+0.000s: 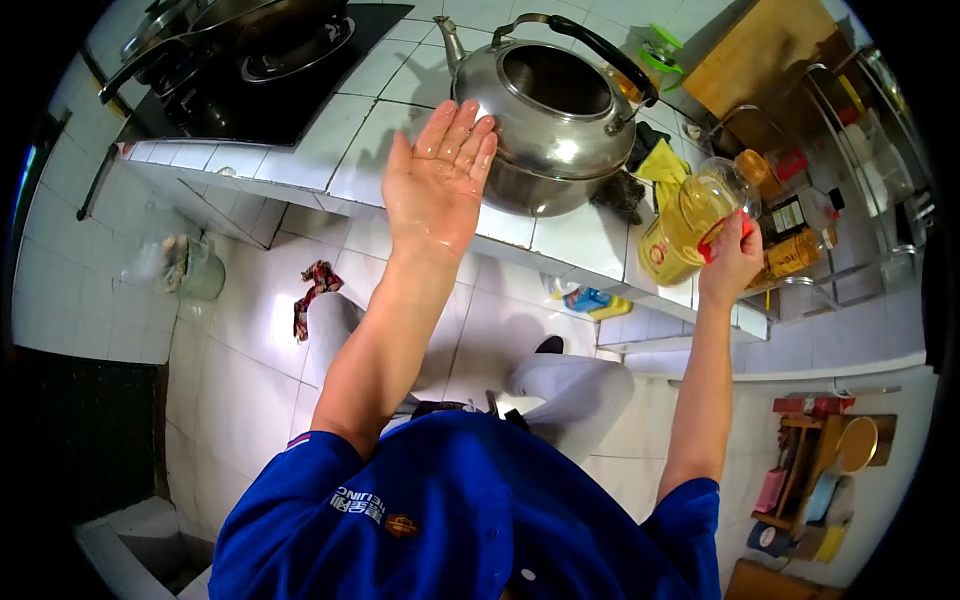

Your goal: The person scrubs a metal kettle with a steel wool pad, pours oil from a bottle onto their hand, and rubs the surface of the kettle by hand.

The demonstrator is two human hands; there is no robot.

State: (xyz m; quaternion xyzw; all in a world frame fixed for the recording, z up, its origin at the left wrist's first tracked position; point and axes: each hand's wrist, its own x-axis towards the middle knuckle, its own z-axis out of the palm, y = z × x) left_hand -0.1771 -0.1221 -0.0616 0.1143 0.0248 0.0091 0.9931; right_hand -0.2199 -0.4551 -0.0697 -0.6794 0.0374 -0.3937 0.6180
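Note:
My left hand [440,190] is held palm up with the fingers out, and its skin looks wet and shiny. Behind it stands a big steel kettle [545,165] with a black handle; the hand overlaps its side, and I cannot tell whether they touch. At the counter's right end, my right hand [732,265] is closed round the red handle of a large clear cooking oil bottle [672,240]. Yellow oil shows inside the bottle, which leans and has an orange cap [751,166]. Whether its base rests on the tiles is unclear.
A yellow cloth [662,168] and a dark scrubber [620,196] lie between kettle and bottle. The black stove [270,100] with a pan is at left. A wire rack [850,255] with bottles borders the right. On the floor are a bin [205,275] and a patterned cloth [315,295].

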